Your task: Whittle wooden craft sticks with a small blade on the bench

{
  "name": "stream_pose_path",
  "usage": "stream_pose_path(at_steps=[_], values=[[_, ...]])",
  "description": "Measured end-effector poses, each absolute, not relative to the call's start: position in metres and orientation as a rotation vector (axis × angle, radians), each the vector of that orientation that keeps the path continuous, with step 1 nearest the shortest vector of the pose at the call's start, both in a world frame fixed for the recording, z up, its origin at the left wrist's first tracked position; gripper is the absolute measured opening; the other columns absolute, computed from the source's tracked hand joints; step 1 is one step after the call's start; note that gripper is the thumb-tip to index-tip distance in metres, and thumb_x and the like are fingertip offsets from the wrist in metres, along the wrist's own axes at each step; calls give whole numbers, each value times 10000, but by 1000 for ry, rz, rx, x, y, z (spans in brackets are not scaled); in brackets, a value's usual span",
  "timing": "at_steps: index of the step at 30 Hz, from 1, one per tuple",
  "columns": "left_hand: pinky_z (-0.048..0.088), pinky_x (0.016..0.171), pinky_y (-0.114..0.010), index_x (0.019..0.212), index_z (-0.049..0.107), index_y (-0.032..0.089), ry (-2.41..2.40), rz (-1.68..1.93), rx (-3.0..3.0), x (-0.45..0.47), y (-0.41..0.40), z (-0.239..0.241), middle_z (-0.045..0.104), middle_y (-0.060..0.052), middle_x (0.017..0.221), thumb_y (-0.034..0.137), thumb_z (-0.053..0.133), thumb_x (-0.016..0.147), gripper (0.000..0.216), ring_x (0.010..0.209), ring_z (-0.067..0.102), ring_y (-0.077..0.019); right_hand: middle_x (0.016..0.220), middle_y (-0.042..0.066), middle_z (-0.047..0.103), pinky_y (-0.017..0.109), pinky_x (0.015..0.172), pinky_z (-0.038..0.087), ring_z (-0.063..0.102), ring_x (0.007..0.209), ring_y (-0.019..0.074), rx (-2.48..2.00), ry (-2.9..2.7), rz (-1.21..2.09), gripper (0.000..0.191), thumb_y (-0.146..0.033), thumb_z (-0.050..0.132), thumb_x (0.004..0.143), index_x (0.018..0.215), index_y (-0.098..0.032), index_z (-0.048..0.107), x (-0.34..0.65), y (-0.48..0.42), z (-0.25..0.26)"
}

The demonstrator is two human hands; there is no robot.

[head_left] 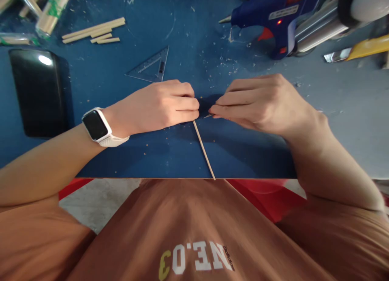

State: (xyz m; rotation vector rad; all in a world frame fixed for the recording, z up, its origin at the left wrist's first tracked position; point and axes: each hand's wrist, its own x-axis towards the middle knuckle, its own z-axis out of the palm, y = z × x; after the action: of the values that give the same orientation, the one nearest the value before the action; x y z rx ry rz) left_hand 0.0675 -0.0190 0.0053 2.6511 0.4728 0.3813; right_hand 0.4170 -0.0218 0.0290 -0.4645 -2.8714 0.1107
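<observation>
My left hand [161,107], with a white smartwatch [99,126] on the wrist, is closed on the far end of a thin wooden skewer [204,150] that runs back toward the table's front edge. My right hand [261,105] is pinched on a small thin metal tool or blade [208,116] whose tip points at the skewer, just beside my left fingertips. Both hands rest on the blue table [170,155].
A clear set square [151,66] lies just behind my left hand. Cut wooden sticks [94,30] lie at the back left, a black phone [38,90] at the left. A blue glue gun [273,15] and a yellow utility knife [358,50] are at the back right.
</observation>
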Motion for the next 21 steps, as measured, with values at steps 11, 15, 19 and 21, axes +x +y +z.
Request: stream_pose_path(at_steps=[11,15,19,21], values=[[774,1208,-460,1412,917,300,431,399,2731,65,-21,4,959,-77,1354,233,435,1399,487,1378,908,-273,1158,18,906,402,738,566,779,1003,207,-404,-2824,89,146,-277,701,1334,1339,-219,834,416,-22,24],[778,1227,-456,1442,925,307,416,377,2744,64,-22,7,957,-81,1394,194,439,1379,503,1417,902,-285,1172,22,912,409,751,565,786,1008,213,-433,-2844,129,180,-282,668,1349,1348,-231,841,424,-18,25],[793,1220,-457,1477,918,295,394,353,2787,62,-22,7,952,-81,1436,190,416,1384,520,1433,901,-285,1081,-14,887,395,699,520,741,937,187,-409,-2766,22,112,-242,745,1314,1243,-219,828,410,-30,19],[796,1226,-463,1487,918,297,388,369,2766,62,-21,6,953,-79,1442,205,444,1387,494,1433,902,-286,1020,-36,858,377,702,528,709,915,176,-419,-2729,-55,148,-216,754,1307,1170,-227,809,401,-37,17]])
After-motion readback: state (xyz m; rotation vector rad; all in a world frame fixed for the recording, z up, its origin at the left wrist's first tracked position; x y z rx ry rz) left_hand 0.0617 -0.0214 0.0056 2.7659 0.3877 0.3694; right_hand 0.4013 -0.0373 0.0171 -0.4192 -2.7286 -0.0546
